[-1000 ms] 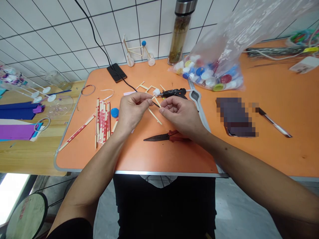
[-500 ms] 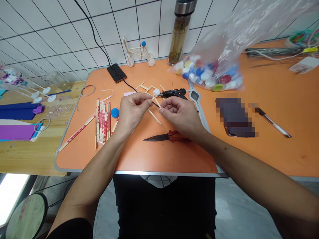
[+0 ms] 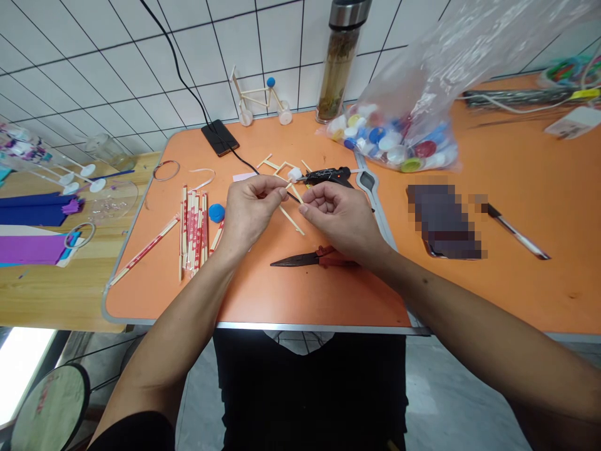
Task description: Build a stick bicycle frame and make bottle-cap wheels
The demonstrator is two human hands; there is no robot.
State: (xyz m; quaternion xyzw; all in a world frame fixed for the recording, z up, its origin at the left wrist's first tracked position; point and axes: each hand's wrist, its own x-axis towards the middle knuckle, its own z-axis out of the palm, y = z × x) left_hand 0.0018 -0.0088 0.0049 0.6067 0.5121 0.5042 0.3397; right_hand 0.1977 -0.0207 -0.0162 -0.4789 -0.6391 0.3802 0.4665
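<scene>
Between both hands are short pale wooden stick pieces (image 3: 297, 193), meeting at an angle. My left hand (image 3: 253, 207) pinches one piece between thumb and forefinger. The lower end of another is in the fingertips of my right hand (image 3: 340, 216). Beneath them a loose stick (image 3: 292, 220) lies on the orange table (image 3: 300, 300). Just beyond the hands lie a black glue gun (image 3: 328, 175), its tip by a white lump (image 3: 295, 175), and some joined sticks (image 3: 277, 166). Scissors with dark blades (image 3: 295, 259) and red handles rest below my right hand.
Wrapped chopsticks (image 3: 193, 232) and a blue bottle cap (image 3: 216, 213) lie left. A small stick tricycle model (image 3: 263, 97), a phone (image 3: 220, 138) and a tea bottle (image 3: 338, 62) line the back. Right are a bag of caps (image 3: 399, 141), a blurred-out dark device (image 3: 444, 222) and a pen (image 3: 516, 232).
</scene>
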